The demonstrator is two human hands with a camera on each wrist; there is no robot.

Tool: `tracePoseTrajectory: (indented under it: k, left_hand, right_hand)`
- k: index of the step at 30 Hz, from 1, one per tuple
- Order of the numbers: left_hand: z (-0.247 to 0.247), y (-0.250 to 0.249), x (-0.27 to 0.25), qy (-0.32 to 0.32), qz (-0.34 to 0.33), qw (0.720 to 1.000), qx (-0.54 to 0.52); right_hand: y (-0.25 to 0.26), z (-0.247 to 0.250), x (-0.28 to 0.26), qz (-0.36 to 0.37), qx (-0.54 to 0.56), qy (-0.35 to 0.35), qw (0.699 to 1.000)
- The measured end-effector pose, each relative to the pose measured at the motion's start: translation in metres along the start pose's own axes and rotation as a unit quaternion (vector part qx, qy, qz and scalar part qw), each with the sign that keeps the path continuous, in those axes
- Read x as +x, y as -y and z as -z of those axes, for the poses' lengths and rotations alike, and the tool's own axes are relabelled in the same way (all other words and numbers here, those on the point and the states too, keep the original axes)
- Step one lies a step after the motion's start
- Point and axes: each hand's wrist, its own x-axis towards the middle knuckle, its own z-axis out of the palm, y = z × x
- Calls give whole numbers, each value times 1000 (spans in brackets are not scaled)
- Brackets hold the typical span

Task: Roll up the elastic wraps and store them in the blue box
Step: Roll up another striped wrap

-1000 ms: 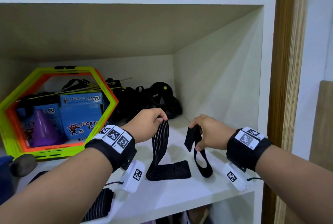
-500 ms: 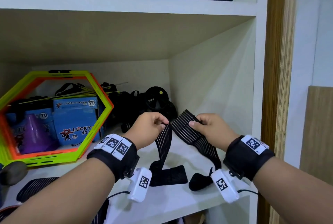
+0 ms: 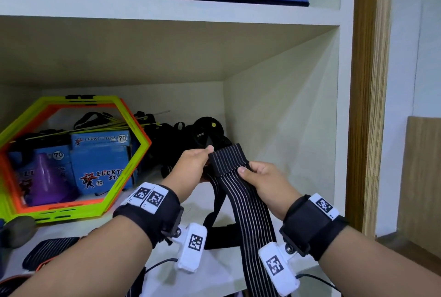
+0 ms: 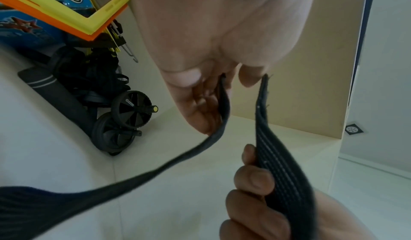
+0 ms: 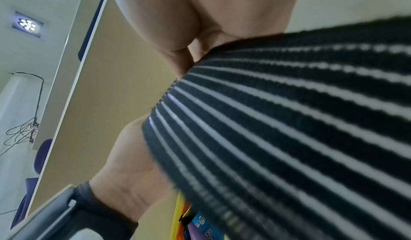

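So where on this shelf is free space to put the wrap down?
Bare shelf board lies along the right side wall, from the black wheel forward to the front edge, and behind the left hand. The left is crowded: hexagon frames, blue boxes, another wrap.

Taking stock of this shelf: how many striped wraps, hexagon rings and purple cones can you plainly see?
Striped wraps: 2 (held wrap, shelf wrap)
Hexagon rings: 2 (yellow-green ring, orange ring)
Purple cones: 1
Total: 5
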Motion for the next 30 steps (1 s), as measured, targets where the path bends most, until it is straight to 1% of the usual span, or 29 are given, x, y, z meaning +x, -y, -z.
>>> tracePoseTrajectory:
  k: [2, 3, 8, 15, 20, 23, 24, 25, 27, 28, 29, 30]
  left_hand:
    - [2, 0, -1, -9, 19, 1000, -11]
    - [2, -2, -2, -8, 17, 1000, -7]
    - [6, -2, -13, 31, -37, 998, 41]
    - [4, 1, -15, 20, -36, 997, 68]
    - [3, 3, -16, 24, -46, 996, 76]
    - [1, 3, -18, 28, -50, 996, 71]
    - [1, 3, -18, 30, -52, 996, 71]
    - [1, 2, -19, 31, -56, 995, 73]
    - [2, 0, -19, 28, -69, 994, 85]
    - [3, -1, -19, 26, -75, 993, 93]
    - [4, -2, -19, 25, -81, 991, 100]
    - [4, -4, -20, 27, -84, 990, 107]
  right_hand:
    - [-3, -4, 2, -14, -5, 1, 1000]
    - [-3, -4, 2, -18, -10, 1, 1000]
    - [-5, -8, 1, -32, -33, 14, 999]
    - [-4, -9, -3, -41, -65, 50, 996]
    - [-5, -9, -5, -41, -75, 60, 995]
    - [-6, -11, -7, -44, -69, 52, 995]
    - [-7, -12, -7, -39, -75, 41, 996]
    - [-9, -13, -7, -24, -109, 19, 994]
    - [-12, -13, -9, 16, -203, -53, 978]
    - [-13, -12, -11, 45, -225, -80, 970]
    - [-12, -12, -12, 81, -227, -91, 966]
    - [-11, -11, -12, 113, -224, -86, 964]
